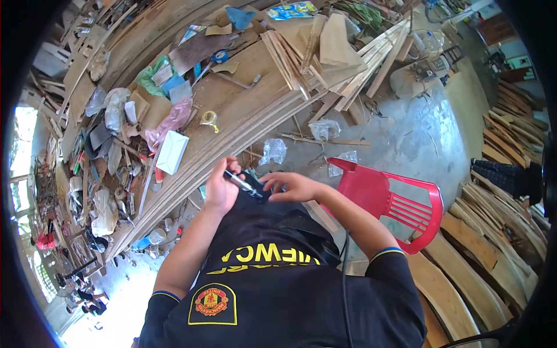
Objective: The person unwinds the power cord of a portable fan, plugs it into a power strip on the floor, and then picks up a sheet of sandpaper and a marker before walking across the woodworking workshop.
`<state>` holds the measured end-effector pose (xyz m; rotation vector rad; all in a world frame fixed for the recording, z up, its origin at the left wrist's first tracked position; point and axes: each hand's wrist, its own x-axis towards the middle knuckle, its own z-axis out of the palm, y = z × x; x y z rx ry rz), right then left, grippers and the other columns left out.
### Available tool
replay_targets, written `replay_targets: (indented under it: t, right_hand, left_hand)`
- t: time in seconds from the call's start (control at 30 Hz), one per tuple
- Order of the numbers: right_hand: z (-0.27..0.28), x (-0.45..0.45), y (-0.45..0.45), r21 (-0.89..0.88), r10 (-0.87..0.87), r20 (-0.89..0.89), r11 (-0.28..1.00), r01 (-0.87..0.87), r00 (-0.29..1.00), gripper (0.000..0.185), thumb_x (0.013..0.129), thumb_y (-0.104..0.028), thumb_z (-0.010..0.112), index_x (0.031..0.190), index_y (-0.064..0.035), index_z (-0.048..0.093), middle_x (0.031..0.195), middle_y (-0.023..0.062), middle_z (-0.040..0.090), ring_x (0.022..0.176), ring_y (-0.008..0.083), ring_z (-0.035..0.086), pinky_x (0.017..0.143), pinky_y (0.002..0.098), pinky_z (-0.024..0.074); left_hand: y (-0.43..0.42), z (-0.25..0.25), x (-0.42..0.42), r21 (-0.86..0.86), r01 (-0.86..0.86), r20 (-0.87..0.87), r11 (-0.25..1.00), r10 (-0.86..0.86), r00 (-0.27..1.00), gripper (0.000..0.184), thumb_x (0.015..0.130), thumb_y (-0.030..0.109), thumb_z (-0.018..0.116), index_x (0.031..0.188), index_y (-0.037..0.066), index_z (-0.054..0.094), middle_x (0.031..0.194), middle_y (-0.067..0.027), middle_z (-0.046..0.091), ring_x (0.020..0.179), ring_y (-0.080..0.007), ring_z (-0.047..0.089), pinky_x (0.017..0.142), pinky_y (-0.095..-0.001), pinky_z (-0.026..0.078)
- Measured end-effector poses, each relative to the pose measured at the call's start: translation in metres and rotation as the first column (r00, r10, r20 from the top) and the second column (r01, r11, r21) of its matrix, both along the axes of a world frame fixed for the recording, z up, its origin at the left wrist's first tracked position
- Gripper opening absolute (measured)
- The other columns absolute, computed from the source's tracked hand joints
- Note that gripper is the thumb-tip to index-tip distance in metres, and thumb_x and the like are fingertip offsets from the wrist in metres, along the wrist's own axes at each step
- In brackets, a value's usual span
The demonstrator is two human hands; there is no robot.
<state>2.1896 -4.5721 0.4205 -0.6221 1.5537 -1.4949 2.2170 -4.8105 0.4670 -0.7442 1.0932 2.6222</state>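
The left hand point(217, 188) grips a slim black pen-like tool point(241, 184). The right hand point(295, 188) curls beside it, its hold unclear.

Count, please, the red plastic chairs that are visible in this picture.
1. The red plastic chair is to the right of the right hand, partly covered by the right forearm. Others may be hidden.
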Motion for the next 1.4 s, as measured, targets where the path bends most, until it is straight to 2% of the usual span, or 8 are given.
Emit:
replay_targets:
  t: [0.13, 0.2, 0.33, 0.4, 0.53, 0.73, 0.97, 1.4]
  right_hand:
    - [0.021, -0.019, -0.008, 0.021, -0.011, -0.132, 1.0, 0.014, 0.991, 0.051, 0.088, -0.029, 0.071, 0.13, -0.0057, 0.053, 0.104, 0.0112, 0.065, 0.086, 0.0163, 0.063, 0.073, 0.03, 0.0518]
    - [0.021, -0.035, -0.009, 0.061, 0.094, 0.146, 0.993, -0.104, 0.985, 0.038, 0.09, -0.026, 0.068, 0.118, -0.0024, 0.057, 0.096, 0.009, 0.065, 0.08, 0.0142, 0.062, 0.067, 0.029, 0.0503]
    - [0.015, -0.057, -0.01, -0.045, 0.021, 0.123, 0.999, -0.015, 0.992, 0.025, 0.095, -0.023, 0.059, 0.11, -0.003, 0.059, 0.088, 0.0063, 0.064, 0.078, 0.0109, 0.059, 0.068, 0.0277, 0.0484]
    - [0.012, -0.074, -0.01, 0.029, 0.012, 0.134, 0.999, -0.016, 0.991, 0.024, 0.095, -0.022, 0.059, 0.109, -0.0027, 0.059, 0.089, 0.0062, 0.063, 0.078, 0.0119, 0.059, 0.069, 0.029, 0.0484]
    - [-0.009, -0.108, -0.017, 0.135, -0.075, 0.074, 0.989, 0.064, 0.994, 0.026, 0.091, -0.021, 0.06, 0.108, -0.0019, 0.06, 0.09, 0.0072, 0.064, 0.078, 0.0171, 0.059, 0.072, 0.0324, 0.0481]
    - [-0.023, -0.166, -0.04, 0.401, -0.085, 0.015, 0.913, 0.072, 0.996, 0.037, 0.088, -0.035, 0.061, 0.103, -0.0001, 0.06, 0.082, 0.0173, 0.063, 0.077, 0.0255, 0.06, 0.072, 0.039, 0.0464]
    - [-0.012, -0.212, -0.101, 0.708, 0.139, -0.163, 0.706, 0.018, 0.977, 0.058, 0.086, -0.056, 0.06, 0.076, 0.0008, 0.066, 0.069, 0.0239, 0.062, 0.068, 0.0413, 0.06, 0.065, 0.0465, 0.0458]
    - [0.0, -0.249, -0.111, 0.786, -0.112, -0.273, 0.547, 0.289, 0.955, 0.046, 0.089, -0.044, 0.062, 0.091, 0.0017, 0.064, 0.073, 0.0207, 0.064, 0.07, 0.0341, 0.063, 0.068, 0.0429, 0.0464]
  left_hand:
    - [0.044, 0.011, -0.026, -0.032, 0.169, -0.125, 0.985, -0.172, 0.977, 0.037, 0.103, 0.034, 0.046, 0.114, 0.0, 0.057, 0.082, 0.0011, 0.041, 0.079, -0.0113, 0.042, 0.076, -0.0288, 0.041]
    - [0.05, 0.005, -0.035, -0.036, 0.212, -0.13, 0.977, -0.215, 0.968, 0.037, 0.103, 0.034, 0.046, 0.115, 0.0, 0.056, 0.083, 0.001, 0.04, 0.078, -0.0107, 0.042, 0.077, -0.0292, 0.042]
    - [0.043, -0.009, -0.056, -0.101, 0.236, -0.175, 0.966, -0.251, 0.952, 0.035, 0.104, 0.03, 0.045, 0.12, 0.001, 0.053, 0.087, -0.0001, 0.044, 0.083, -0.0105, 0.044, 0.08, -0.0285, 0.043]
    - [0.03, -0.009, -0.069, -0.689, 0.282, -0.185, 0.668, -0.538, 0.822, 0.031, 0.103, 0.022, 0.046, 0.127, 0.003, 0.05, 0.096, -0.002, 0.048, 0.09, -0.0116, 0.047, 0.084, -0.028, 0.043]
    - [-0.007, -0.002, -0.092, -0.915, 0.125, -0.108, 0.383, -0.532, 0.84, 0.038, 0.094, 0.014, 0.057, 0.131, 0.006, 0.048, 0.112, -0.0067, 0.051, 0.103, -0.0179, 0.053, 0.09, -0.0325, 0.046]
    - [-0.118, -0.049, -0.129, -0.934, 0.241, 0.116, 0.264, -0.414, 0.903, 0.034, 0.09, 0.012, 0.062, 0.122, 0.005, 0.054, 0.111, -0.0125, 0.057, 0.105, -0.0236, 0.057, 0.09, -0.0352, 0.047]
    - [-0.262, -0.127, -0.14, -0.964, 0.17, 0.231, -0.204, -0.331, 0.915, 0.036, 0.082, 0.012, 0.066, 0.115, 0.004, 0.057, 0.11, -0.0185, 0.055, 0.103, -0.0354, 0.055, 0.089, -0.0435, 0.046]
    - [-0.315, -0.144, -0.245, -0.778, 0.395, 0.497, -0.488, -0.094, 0.863, 0.068, 0.077, 0.03, 0.072, 0.137, 0.018, 0.044, 0.136, -0.0141, 0.042, 0.127, -0.0348, 0.043, 0.1, -0.0563, 0.039]
